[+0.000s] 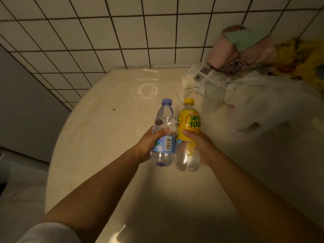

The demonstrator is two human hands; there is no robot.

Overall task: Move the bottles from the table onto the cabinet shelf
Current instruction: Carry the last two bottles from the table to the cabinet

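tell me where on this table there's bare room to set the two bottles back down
Bare tabletop runs from the tiled wall down to the rounded left edge, left of the blue-capped bottle. The near stretch under the forearms is bare too. The right side, past the yellow-capped bottle, is crowded with white plastic bags, a paper packet and folded cloths.

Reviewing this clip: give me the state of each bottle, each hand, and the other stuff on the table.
Blue-capped water bottle: capped, gripped by left hand.
Yellow-capped drink bottle: capped, gripped by right hand, touching the water bottle.
White plastic bags: crumpled on the table.
Pink cloth: heaped against the wall.
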